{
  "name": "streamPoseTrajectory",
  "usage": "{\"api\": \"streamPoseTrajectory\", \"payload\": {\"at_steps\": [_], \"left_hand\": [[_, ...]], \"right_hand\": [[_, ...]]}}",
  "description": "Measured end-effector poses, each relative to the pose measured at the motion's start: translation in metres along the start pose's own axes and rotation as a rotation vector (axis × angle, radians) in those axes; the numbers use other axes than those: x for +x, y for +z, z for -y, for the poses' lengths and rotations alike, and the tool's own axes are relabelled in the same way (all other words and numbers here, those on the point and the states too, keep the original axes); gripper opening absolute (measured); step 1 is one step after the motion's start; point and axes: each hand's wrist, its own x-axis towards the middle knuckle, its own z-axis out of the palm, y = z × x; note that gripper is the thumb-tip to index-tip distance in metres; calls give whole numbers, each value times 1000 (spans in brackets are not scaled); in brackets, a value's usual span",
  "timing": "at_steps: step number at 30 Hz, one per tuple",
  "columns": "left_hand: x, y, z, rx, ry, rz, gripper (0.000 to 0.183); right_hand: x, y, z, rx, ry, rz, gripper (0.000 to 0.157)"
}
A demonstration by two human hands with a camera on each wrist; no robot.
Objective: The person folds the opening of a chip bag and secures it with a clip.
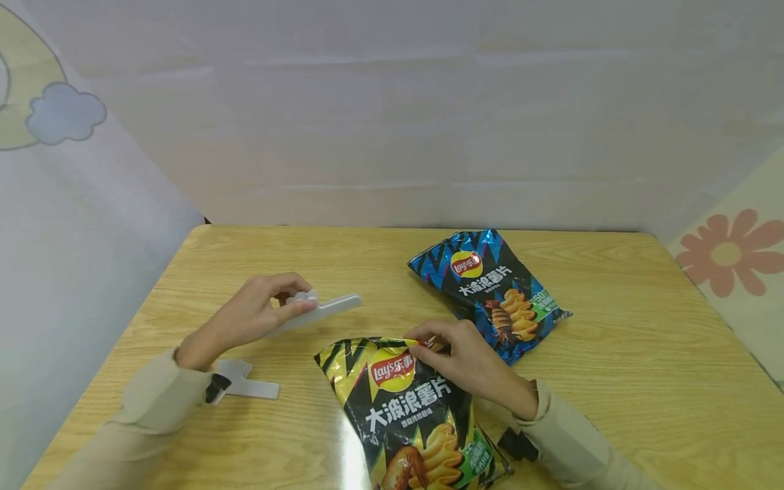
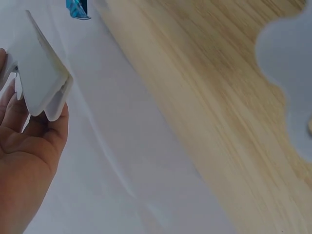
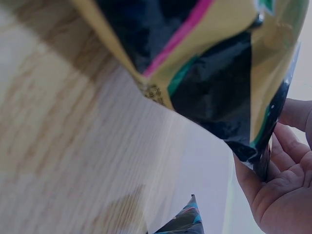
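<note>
A white bag clip (image 1: 337, 306) is gripped between the thumb and fingers of my left hand (image 1: 251, 314), raised over the left half of the table. In the left wrist view, its two long plates (image 2: 44, 73) show a narrow gap at one end. My right hand (image 1: 468, 357) pinches the top edge of a yellow and black Lay's chip bag (image 1: 392, 408), tilting that end up toward the camera. The right wrist view shows the bag's underside (image 3: 214, 92), with fingers closed on its edge. The bag's lower end runs out of the head view.
Behind my right hand lies a blue and black Lay's chip bag (image 1: 490, 292). A second white clip (image 1: 254, 388) rests on the wooden table (image 1: 612, 327) beneath my left wrist. Pale printed sheets (image 1: 392, 122) rise behind the table and at both sides.
</note>
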Motion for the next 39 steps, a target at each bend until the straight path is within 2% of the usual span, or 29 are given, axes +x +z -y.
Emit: {"api": "streamPoseTrajectory", "payload": {"at_steps": [8,18,23,28,39], "left_hand": [[3,3,-14,-7,61,-13,14],[8,6,-29,-9,115,14,13],[10,7,-35,-18,135,28,8],[12,9,-42,-23,152,35,5],[13,10,-53,-18,161,91,7]], "right_hand": [[0,0,-1,-1,-19,-1,18],[0,1,-2,-7,-29,-10,17],[1,0,-3,-5,-45,-8,17],[1,1,-1,-7,-23,-9,17],[1,2,-1,-4,-13,-16,17]]}}
